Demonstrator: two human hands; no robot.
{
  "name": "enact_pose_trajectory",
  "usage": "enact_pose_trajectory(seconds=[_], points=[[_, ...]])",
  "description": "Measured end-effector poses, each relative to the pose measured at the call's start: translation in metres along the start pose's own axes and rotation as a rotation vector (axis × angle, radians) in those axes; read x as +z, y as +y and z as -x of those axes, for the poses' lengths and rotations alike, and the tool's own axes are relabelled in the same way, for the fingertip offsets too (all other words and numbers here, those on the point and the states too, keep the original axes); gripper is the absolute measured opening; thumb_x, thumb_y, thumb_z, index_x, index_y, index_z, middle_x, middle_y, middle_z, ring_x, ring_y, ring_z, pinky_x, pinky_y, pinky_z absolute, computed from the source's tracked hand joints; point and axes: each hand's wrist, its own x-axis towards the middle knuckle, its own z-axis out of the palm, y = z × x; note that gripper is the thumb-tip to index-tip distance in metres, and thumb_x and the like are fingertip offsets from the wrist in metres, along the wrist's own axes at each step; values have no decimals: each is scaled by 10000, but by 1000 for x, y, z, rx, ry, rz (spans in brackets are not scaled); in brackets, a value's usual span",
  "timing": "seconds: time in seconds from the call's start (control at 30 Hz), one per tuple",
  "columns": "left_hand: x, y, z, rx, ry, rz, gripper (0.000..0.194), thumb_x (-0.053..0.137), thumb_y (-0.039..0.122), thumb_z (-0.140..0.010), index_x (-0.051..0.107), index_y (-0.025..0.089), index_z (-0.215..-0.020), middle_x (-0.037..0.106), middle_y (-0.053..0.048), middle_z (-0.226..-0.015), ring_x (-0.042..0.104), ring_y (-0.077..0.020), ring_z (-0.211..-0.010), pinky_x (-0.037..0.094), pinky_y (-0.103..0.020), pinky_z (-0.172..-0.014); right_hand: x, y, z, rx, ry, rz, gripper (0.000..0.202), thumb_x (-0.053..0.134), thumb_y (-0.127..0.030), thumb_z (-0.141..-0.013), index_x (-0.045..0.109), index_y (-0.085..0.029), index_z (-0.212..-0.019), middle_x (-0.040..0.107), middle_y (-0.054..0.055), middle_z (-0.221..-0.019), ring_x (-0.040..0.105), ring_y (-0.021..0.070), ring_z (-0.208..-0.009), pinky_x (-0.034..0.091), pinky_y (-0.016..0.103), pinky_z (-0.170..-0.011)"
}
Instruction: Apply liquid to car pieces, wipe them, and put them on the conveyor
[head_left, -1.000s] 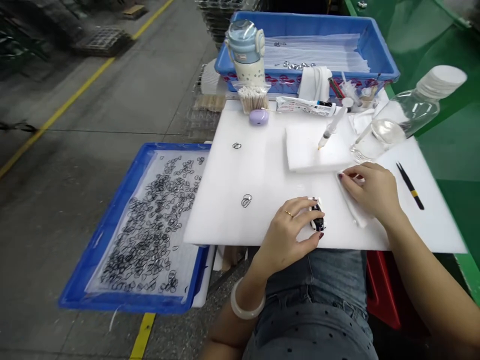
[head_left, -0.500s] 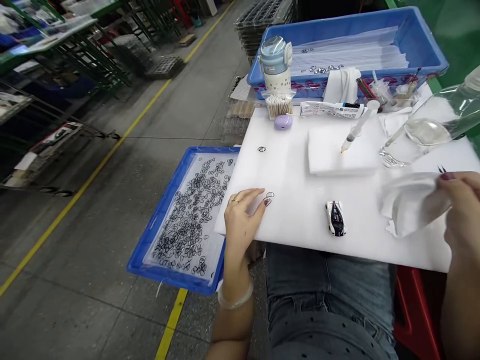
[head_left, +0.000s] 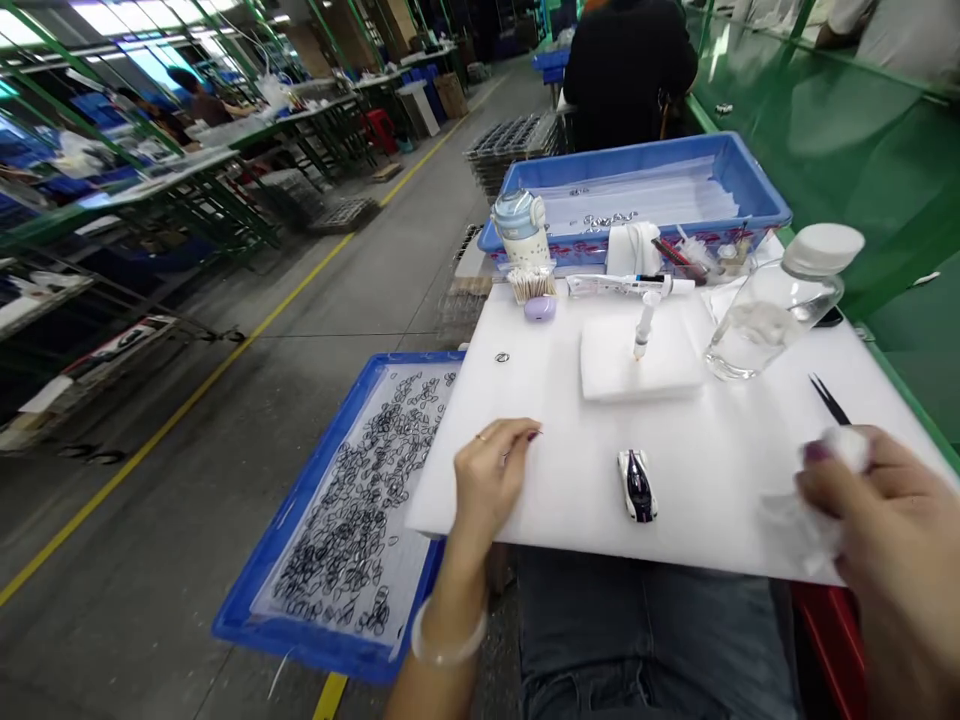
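Note:
My left hand [head_left: 491, 478] rests on the near left part of the white foam sheet [head_left: 720, 470]. Its thumb and fingertips are pinched together where a small ring part lay, and that part is hidden under them. A small white and dark toy car [head_left: 637, 485] lies on the sheet between my hands, touched by neither. My right hand [head_left: 885, 540], blurred at the right edge, grips a crumpled white wipe [head_left: 844, 450]. Another small ring part [head_left: 502, 357] lies alone further back on the sheet.
A blue tray [head_left: 300, 500] left of the sheet holds several ring parts. Behind lie a foam block [head_left: 660, 372] with a syringe [head_left: 643, 325], a clear bottle [head_left: 772, 310], black tweezers [head_left: 827, 398], a cup [head_left: 521, 228] and a blue bin [head_left: 750, 185]. A person in black [head_left: 630, 60] sits beyond.
My left hand left the toy car, moved left to the small ring part and closed over it. My right hand lifted the white wipe off the sheet. The view tilted up.

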Motion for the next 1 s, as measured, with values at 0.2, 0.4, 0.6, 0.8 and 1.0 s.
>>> enact_pose_trajectory(seconds=[0.2,0.4,0.6,0.8,1.0], points=[[49,74,10,114,-72,377,282,511,60,-915,731,213,-1003,678,-58,-870,672,-150,-756,574,-260,-661,54,1,26,-207,-479,209,280,659,-480,-854,619,-203,-847,597,21,-685,496,145,-542,408,249,-475],[64,86,22,-153,4,666,160,655,149,-892,749,250,-971,710,-25,-793,660,-158,-723,551,-274,-679,61,4,31,-206,-561,10,236,629,-449,-897,618,-216,-866,576,8,-723,526,156,-667,446,252,-624],[66,78,28,-352,-120,1061,176,775,393,-807,807,255,-912,635,-59,-853,606,-176,-785,527,-300,-724,71,-2,42,185,-671,-338,452,676,-592,-823,549,-170,-721,397,-26,-608,315,88,-570,295,206,-531],[71,74,35,-362,-101,1202,140,772,376,-810,806,279,-905,665,-67,-927,625,-192,-883,513,-321,-827,83,1,49,224,-647,-403,483,699,-594,-802,499,-169,-688,380,-30,-610,302,79,-563,290,203,-522],[66,61,39,-575,-69,1436,208,820,409,-768,794,210,-825,693,-48,-772,619,-137,-754,518,-247,-738,66,-6,41,105,-701,-115,379,722,-490,-826,521,-174,-767,400,-44,-622,337,75,-553,267,192,-492]])
